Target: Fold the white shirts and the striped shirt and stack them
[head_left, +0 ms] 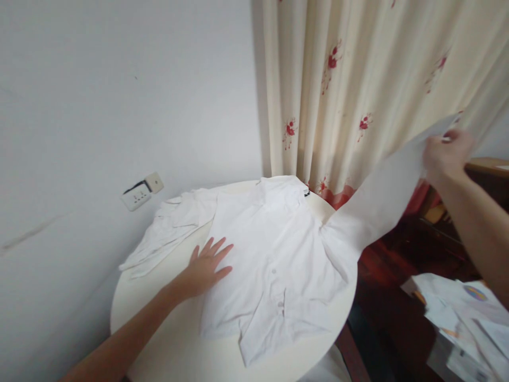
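A white button-up shirt (pixel 254 239) lies spread on a round pale table (pixel 167 339), its collar toward me and its buttons facing up. My left hand (pixel 204 270) rests flat on the left part of the shirt, fingers spread. Up at the right, my right hand (pixel 447 151) is closed around the end of one sleeve (pixel 382 196), pulling it out taut and raised beyond the table edge. The other sleeve (pixel 170 228) lies wrinkled on the table's far left.
A pale wall with a socket (pixel 136 196) stands close on the left. Behind the table hangs a cream curtain (pixel 345 95) with red flowers. At the lower right, plastic-wrapped white items (pixel 465 318) lie low beside the table. Dark reddish floor (pixel 382 265) shows between them.
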### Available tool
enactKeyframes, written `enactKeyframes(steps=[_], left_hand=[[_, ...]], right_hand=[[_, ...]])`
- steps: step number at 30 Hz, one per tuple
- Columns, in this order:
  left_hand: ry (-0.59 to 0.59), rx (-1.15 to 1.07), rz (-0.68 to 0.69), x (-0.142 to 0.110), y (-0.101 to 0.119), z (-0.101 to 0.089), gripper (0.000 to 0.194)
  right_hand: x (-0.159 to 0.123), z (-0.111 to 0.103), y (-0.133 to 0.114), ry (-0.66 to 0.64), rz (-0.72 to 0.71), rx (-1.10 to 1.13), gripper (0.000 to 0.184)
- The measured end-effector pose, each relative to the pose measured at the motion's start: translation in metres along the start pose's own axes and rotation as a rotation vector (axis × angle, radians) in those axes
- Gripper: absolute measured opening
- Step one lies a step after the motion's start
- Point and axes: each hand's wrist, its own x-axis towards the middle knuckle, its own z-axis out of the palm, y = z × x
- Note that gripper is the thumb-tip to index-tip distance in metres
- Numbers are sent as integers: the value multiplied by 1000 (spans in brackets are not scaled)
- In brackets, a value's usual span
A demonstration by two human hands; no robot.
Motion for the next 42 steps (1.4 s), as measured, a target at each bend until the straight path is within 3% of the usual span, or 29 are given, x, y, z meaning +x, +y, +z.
enactKeyframes(steps=[2,5,7,10,13,15,17,19,22,26,29,33,37,42], left_hand=[[100,-121,64,12,11,-14,60],[236,-479,121,38,33,-34,55],[255,-783,117,56,47,-45,54],[222,-1247,85,77,59,-54,62],[184,-1657,8,85,56,-51,72],[163,-1798,-105,84,49,-43,74],[184,-1772,-255,82,39,-32,76],[202,-1629,-346,81,31,-20,80],[184,-1429,-321,84,22,-7,71],[284,-1346,-320,94,16,3,54],[373,-1274,-374,99,11,5,38],[494,-1167,-340,108,3,-7,25],[698,-957,-228,130,-13,-33,25],[671,-827,-295,174,-46,-43,32]], right_hand=[[-13,-11,-44,-124,-40,97,27],[-50,-24,-117,-210,-288,70,24],[-88,-26,-162,-267,-434,38,22],[-163,-15,-214,-507,-573,53,28],[-253,3,-240,-892,-715,66,27],[-311,11,-244,-1147,-768,109,28],[-358,10,-240,-1393,-814,126,30],[-385,1,-235,-1530,-866,202,33],[-385,-22,-232,-1527,-885,316,34],[-334,-32,-225,-1404,-764,426,29],[-287,-13,-202,-1271,-583,408,26],[-244,33,-147,-1131,-494,277,22],[-229,66,-91,-1142,-392,120,23],[-231,83,-49,-1249,-285,155,27]])
